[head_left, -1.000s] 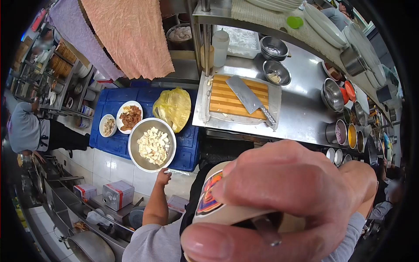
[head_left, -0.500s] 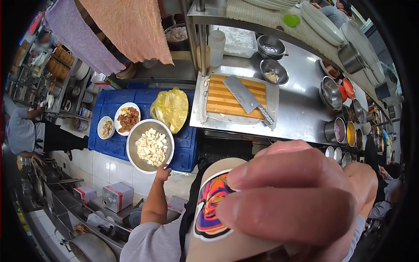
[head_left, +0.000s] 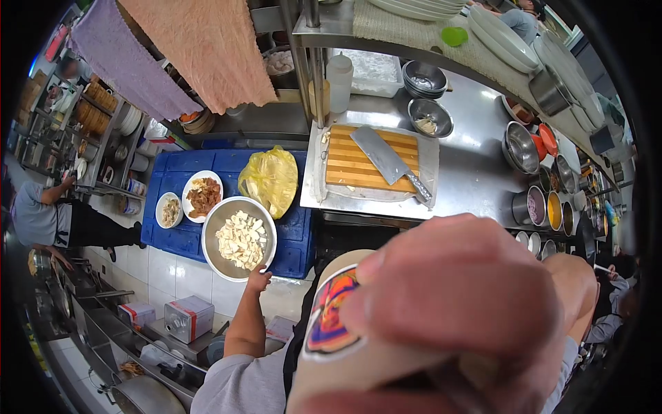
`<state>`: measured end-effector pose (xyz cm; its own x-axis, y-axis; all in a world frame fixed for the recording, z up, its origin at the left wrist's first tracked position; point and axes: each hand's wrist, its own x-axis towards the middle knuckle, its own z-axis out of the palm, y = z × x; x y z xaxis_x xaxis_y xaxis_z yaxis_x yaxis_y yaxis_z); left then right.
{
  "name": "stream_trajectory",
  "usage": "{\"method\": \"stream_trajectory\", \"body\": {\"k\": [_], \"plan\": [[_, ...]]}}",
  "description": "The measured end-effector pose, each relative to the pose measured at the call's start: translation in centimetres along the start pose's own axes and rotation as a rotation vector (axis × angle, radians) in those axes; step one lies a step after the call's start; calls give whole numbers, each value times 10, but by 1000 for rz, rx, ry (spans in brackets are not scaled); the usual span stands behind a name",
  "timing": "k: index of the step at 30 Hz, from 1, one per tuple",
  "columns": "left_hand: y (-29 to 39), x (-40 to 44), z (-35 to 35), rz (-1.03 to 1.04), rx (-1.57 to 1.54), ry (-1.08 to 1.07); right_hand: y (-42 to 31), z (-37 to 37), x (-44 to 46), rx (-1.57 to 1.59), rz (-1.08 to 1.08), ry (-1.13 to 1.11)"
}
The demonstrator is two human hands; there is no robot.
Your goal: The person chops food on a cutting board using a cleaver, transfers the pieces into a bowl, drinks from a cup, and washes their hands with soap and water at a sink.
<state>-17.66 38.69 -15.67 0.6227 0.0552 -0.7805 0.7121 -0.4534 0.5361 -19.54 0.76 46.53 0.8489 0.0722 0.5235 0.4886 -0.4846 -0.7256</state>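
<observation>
My left hand [head_left: 258,279] is closed at the near rim of a large metal bowl [head_left: 269,257] of pale chopped pieces, on a blue surface [head_left: 162,239]. My right hand [head_left: 462,303] is very close to the camera, fingers bent against a beige cap brim [head_left: 314,376] with a colourful sticker [head_left: 335,314]. Beside the bowl are a white plate of brown pieces [head_left: 204,198], a small white bowl [head_left: 168,210] and a yellow plastic bag [head_left: 270,181]. A cleaver [head_left: 383,156] lies on a striped wooden board [head_left: 345,159].
Metal bowls [head_left: 430,117] and a squeeze bottle [head_left: 339,81] stand on the steel counter [head_left: 476,172]. Towels [head_left: 200,52] hang at upper left. A shelf with plates [head_left: 503,41] runs above the counter. Another person [head_left: 45,214] stands at left; metal tins [head_left: 188,319] are below.
My right hand's fingers have shifted on the cap brim, and the sticker shows more than one second ago. My left hand has come up against the bowl's rim. The view has tilted slightly.
</observation>
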Motion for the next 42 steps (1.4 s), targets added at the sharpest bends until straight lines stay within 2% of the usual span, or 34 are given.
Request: {"method": "stream_trajectory", "body": {"k": [2,4,7,8,13,16,21,24,26,31,36,38,42], "plan": [[-3,3,1,-13,-25,-5,8,32,0,15,-149,317],[-8,12,-1,-27,-47,-9,10,38,1,16,-218,481],[-20,27,-1,-51,-131,-25,20,6,8,27,-102,62],[-22,25,-3,-16,-60,-29,24,-8,10,25,-74,-86],[-25,23,-3,-3,-61,-26,40,-9,8,-148,-247,7],[-24,20,-4,-32,-135,-48,61,-41,21,-211,-424,-212],[-12,5,-6,-24,-152,-71,73,-54,25,-220,-527,-269],[8,-19,-4,-58,-144,-12,72,-66,13,-245,-314,-325],[2,-12,-8,-80,22,-40,73,-70,10,-242,-291,-305],[-6,-6,-7,-94,-14,-59,70,-80,-2,-227,-224,-306],[8,-24,5,-23,-168,-5,65,-88,-15,-198,-247,-298],[-23,12,4,16,-60,-67,60,-92,-21,-192,-242,-323],[-24,17,11,44,33,-24,59,-93,-34,-127,-276,-277]]}}
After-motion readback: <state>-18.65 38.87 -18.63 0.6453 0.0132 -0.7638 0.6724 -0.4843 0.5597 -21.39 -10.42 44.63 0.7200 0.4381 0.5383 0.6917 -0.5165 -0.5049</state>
